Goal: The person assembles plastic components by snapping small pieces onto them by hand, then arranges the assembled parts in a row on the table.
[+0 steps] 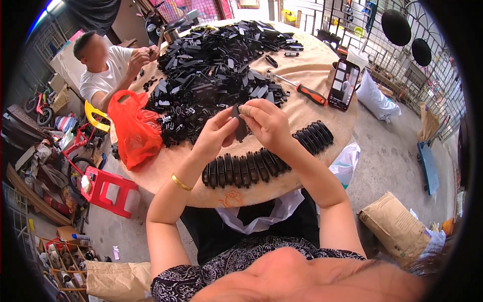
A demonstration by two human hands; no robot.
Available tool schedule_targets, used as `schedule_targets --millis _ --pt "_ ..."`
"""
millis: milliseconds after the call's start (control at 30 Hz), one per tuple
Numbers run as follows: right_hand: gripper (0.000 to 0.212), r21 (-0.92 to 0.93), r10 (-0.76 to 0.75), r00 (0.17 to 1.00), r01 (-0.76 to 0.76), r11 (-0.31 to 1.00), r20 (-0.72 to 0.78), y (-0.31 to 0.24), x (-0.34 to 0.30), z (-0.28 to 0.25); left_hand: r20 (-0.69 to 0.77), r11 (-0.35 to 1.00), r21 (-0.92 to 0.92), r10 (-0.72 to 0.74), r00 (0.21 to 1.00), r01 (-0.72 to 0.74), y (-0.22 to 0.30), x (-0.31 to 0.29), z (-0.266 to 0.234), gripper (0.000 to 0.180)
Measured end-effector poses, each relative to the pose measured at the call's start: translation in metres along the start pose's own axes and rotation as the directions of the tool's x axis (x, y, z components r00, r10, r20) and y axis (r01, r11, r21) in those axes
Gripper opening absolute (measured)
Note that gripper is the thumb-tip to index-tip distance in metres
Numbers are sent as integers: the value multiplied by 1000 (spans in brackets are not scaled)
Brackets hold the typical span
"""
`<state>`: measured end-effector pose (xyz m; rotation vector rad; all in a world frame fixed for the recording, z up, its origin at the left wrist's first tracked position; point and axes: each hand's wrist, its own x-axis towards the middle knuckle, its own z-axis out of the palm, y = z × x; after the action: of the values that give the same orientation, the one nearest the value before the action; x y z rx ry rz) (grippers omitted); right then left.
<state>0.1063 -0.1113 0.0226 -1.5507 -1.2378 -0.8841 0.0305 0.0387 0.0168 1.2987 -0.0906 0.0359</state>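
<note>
Between my two hands, above the near middle of the round table, I hold a small elongated black plastic part (239,130). My left hand (220,130) pinches it from one side, and my right hand (264,121) grips its upper end with bent fingers. Just below my hands, a curved row of similar black plastic parts (236,171) stands side by side along the near edge, running on behind my right forearm. Past my hands spreads a large heap of loose black plastic pieces (201,75). My fingers cover some of the held part.
The cloth-covered table (201,194) also bears a red plastic bag (133,131), a screwdriver (311,94) and an upright phone (344,84). Across at the left, a person (108,70) handles something. A red stool (108,191) and a paper sack (395,226) stand on the floor.
</note>
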Motion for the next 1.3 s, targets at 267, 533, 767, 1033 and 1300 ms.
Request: schedule_targets --millis 267,533,767,1033,1300 --pt "17 142 145 983 -129 981 -109 0 -4 4 -5 995 -100 -29 1000 29 8 -5 19 31" --pt "16 152 98 992 -85 985 -80 1 -5 7 -12 992 -126 -24 1000 22 2 -5 12 29" --pt "22 163 124 972 -158 974 198 -3 -4 -1 -5 1000 13 15 1000 -15 4 -7 5 29" --pt "27 72 69 967 -89 993 246 1 -3 -7 -100 967 254 20 995 6 17 -12 1 25" --pt "20 -585 730 645 -510 630 225 81 -15 -48 -347 742 564 -185 919 363 37 -75 -57 15"
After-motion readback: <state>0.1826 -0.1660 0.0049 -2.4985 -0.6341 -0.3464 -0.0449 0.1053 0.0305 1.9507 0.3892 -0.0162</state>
